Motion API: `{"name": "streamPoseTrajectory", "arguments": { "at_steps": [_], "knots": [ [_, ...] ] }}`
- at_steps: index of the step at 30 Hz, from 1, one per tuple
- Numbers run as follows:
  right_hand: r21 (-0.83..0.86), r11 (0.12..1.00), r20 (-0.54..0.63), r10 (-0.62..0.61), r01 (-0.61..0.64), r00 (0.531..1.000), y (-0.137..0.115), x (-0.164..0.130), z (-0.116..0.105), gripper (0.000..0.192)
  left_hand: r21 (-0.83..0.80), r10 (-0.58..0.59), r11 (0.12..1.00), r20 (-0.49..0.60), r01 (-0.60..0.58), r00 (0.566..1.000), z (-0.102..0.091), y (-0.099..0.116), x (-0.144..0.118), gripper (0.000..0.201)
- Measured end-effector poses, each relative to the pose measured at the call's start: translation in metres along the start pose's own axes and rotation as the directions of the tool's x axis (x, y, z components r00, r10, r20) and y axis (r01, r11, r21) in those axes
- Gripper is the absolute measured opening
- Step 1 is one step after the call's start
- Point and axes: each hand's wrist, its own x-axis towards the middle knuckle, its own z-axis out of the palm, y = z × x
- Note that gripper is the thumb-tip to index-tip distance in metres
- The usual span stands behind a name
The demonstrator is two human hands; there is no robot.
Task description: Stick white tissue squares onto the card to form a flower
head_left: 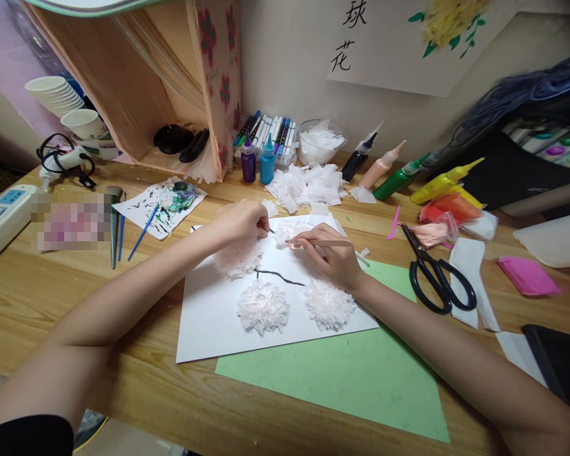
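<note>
My left hand (247, 223) is closed over the far part of the white paper sheet (209, 323), fingertips pressed together beside a short dark line; anything between them is hidden. My right hand (331, 256) grips a slim, flat tan stick-like tool (332, 243), its tip against a white tissue-paper flower (287, 233) near the sheet's top. Under my left wrist lies a pinkish ruffled flower (240, 258), partly covered. Two more white ruffled flowers, one on the left (263, 306) and one on the right (329, 306), sit lower down. A black drawn line (280, 276) runs between the flowers.
Green paper (351, 380) lies under the sheet. Behind are cut tissue pieces (308, 185), a clear bowl (322, 140), and paint bottles (267, 158). Black-handled scissors (437, 278) lie at right; brushes (143, 232) and a paint-smeared paper (164, 206) at left.
</note>
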Motion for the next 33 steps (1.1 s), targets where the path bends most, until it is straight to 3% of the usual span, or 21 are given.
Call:
{"name": "streamPoseTrajectory", "arguments": {
  "at_steps": [9, 15, 24, 33],
  "knots": [
    [-0.027, 0.996, 0.010, 0.089, -0.089, 0.996, 0.0003, 0.0012, 0.0026, 0.016, 0.017, 0.007, 1.000, -0.012, -0.007, 1.000, -0.0001, 0.0004, -0.0008, 0.012],
    [0.069, 0.988, -0.049, 0.141, -0.138, 0.989, -0.0004, 0.0006, -0.0022, 0.020, 0.020, -0.002, 1.000, 0.005, 0.002, 1.000, -0.0010, 0.0013, -0.0008, 0.013],
    [0.024, 0.997, 0.030, 0.067, -0.068, 0.997, 0.0013, 0.0001, 0.0015, 0.015, -0.001, 0.006, 1.000, -0.011, -0.006, 1.000, -0.0018, 0.0030, -0.0026, 0.012],
    [0.141, 0.972, -0.046, 0.195, -0.187, 0.980, -0.0001, 0.0022, -0.0024, 0.022, -0.033, -0.003, 0.999, -0.030, 0.002, 1.000, -0.0035, 0.0009, -0.0006, 0.012]
  ]
}}
